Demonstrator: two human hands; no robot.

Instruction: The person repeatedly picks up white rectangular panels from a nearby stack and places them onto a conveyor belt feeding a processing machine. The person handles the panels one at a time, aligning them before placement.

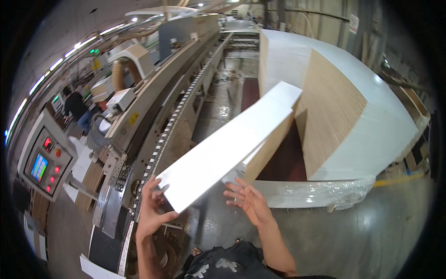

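A long white board (223,149) slants from my left hand up toward the large stack at the right. My left hand (153,209) grips its near end, thumb at the lower corner and fingers at the left edge. Just right of the board, my right hand (248,201) is open with its fingers spread, seemingly not touching the board. Beneath the board's far half is a lower pile of boards (272,156) with pale brown edges, partly hidden by it.
A long machine with a toothed feed track (162,135) runs along my left. Its control panel (46,158) stands at the far left, and another person (76,109) is behind the machine. On the right rises a tall board stack (334,102); plastic-wrapped material (316,194) lies before it.
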